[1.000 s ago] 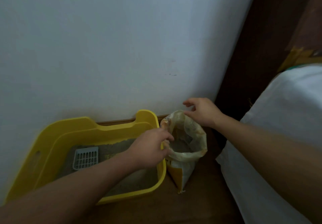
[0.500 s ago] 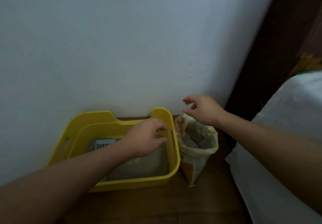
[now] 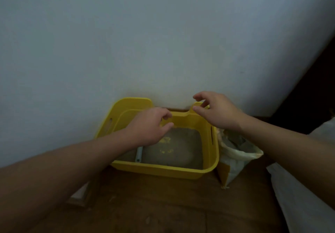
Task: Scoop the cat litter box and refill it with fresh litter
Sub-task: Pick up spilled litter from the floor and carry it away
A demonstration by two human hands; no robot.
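Litter box (image 3: 163,171), yellow plastic, sits on a wood floor (image 3: 154,205) with its far side against a white wall (image 3: 126,42). Grey litter (image 3: 181,149) covers the bottom of the box, with a few yellow flecks (image 3: 165,140) on top near the middle. A pale blue scoop (image 3: 139,154) lies in the box towards its near left corner; only the handle shows, as the rest is hidden under the left forearm.

The left hand (image 3: 150,125) hangs over the left half of the box, above the litter, fingers loosely curled and thumb apart from them, holding nothing. The right hand (image 3: 217,111) is above the far right corner of the box, fingers spread and bent, also empty; whether it touches the rim cannot be told.

A litter bag (image 3: 235,153) stands on the floor just right of the box, against its right wall, its top open and rolled down, with grey litter showing inside. White cloth (image 3: 299,196) lies further right of the box, beyond the bag. A pale flat thing (image 3: 79,196), too dim to make out, lies on the floor off the box's near left corner.
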